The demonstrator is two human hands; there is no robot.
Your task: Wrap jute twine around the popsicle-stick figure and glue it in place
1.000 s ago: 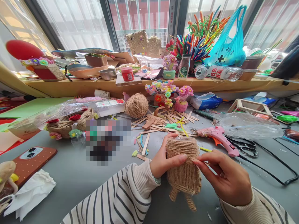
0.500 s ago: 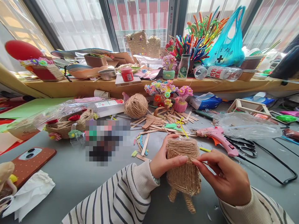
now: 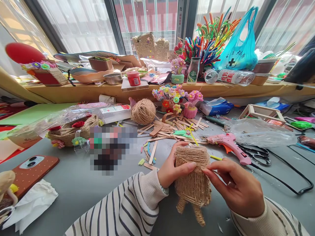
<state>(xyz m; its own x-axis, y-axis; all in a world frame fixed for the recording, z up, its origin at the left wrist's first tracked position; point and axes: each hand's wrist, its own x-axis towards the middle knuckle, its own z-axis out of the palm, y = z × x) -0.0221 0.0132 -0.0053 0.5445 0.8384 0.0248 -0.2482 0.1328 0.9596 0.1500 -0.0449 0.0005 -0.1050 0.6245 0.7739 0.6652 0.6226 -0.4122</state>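
Observation:
A twine-wrapped craft figure (image 3: 193, 185) with two short legs pointing down is held above the grey table. My left hand (image 3: 176, 167) is closed around its left side, the thumb lying across the front. At the figure's right edge, my right hand (image 3: 237, 186) pinches thumb and forefinger together against the twine. Whatever lies between those fingertips is too small to make out. Beyond the hands sits a ball of jute twine (image 3: 143, 111). To the right lies a pink hot glue gun (image 3: 235, 148), its nozzle pointing left.
Wooden craft sticks (image 3: 162, 131) are scattered behind the figure. Black scissors (image 3: 258, 155) and the glue gun's cord (image 3: 283, 182) lie at the right. A phone (image 3: 34, 170) and crumpled tissue (image 3: 36, 205) rest at the left. Pipe-cleaner flowers (image 3: 169, 93) stand near the ledge.
The craft figure has shifted very slightly left, and my left thumb has moved slightly with it. My right hand keeps its pinch in the same place.

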